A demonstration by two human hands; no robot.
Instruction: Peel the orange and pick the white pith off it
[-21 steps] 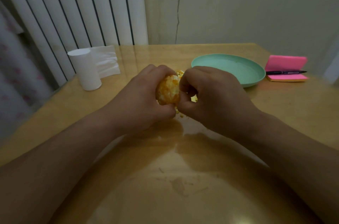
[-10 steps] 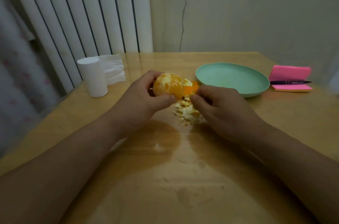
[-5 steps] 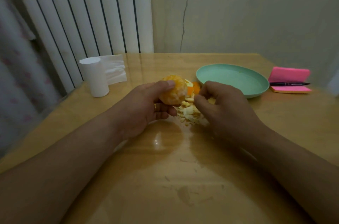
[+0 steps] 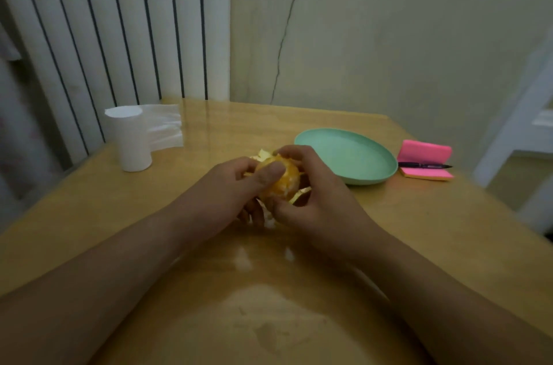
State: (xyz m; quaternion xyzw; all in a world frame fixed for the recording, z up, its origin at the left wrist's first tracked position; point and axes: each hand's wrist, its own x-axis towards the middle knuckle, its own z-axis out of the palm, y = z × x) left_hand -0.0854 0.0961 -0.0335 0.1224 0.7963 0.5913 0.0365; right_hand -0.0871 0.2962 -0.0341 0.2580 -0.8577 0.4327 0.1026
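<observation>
Over table (image 4: 419, 230) centre | orange (image 4: 285, 182) round, axis unclear | left hand (image 4: 227, 194), right hand (image 4: 324, 204) both grip it

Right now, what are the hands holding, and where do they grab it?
The orange, in both hands: the left hand presses its thumb on top, the right hand curls round the far side.

Left hand (image 4: 227, 191), right hand (image 4: 317, 203): curled grips.
</observation>
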